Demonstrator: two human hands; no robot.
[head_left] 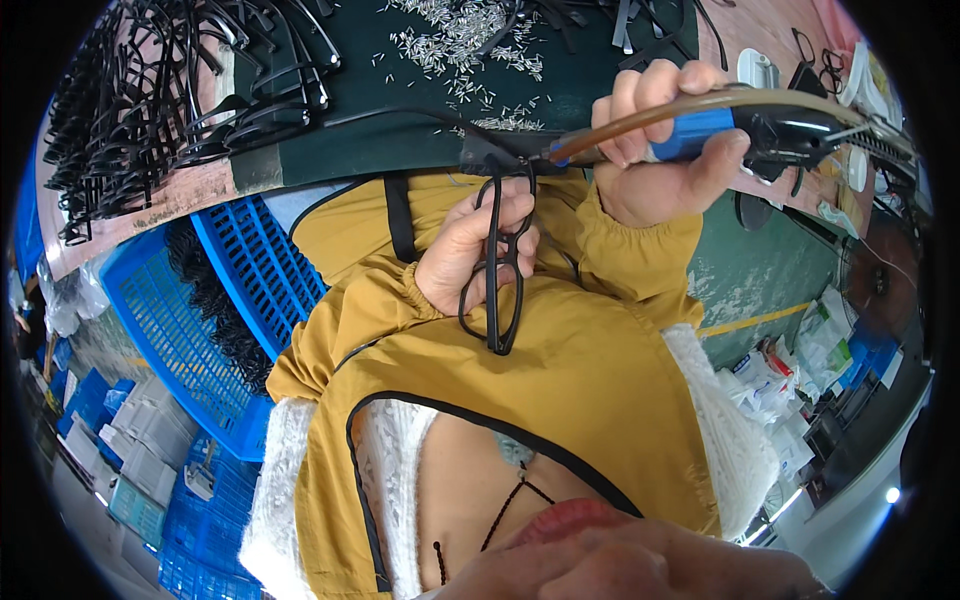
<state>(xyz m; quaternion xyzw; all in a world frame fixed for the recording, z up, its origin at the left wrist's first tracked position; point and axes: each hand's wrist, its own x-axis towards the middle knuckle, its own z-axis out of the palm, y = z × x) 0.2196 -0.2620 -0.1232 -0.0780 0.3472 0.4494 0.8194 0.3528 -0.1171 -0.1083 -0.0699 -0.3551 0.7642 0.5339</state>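
Note:
My left hand [465,245] is closed around a black eyeglass frame [494,300], whose long arms and rims hang down in front of my yellow apron. The upper end of the frame lies against a dark block [485,152] at the table's edge. In my right hand [665,185] is a powered screwdriver with a blue grip [692,133], fingers wrapped around it and the thumb below. Its narrow end points left toward the top of the frame; whether it touches, I cannot tell. A brown hose [790,98] arcs across the driver and partly covers it.
Small silvery screw-like pieces [455,40] lie scattered on the dark green table mat [355,60]. Many black eyeglass frames [130,120] are heaped at the left. Below the table on the left stands a blue basket [165,320] with dark pieces inside.

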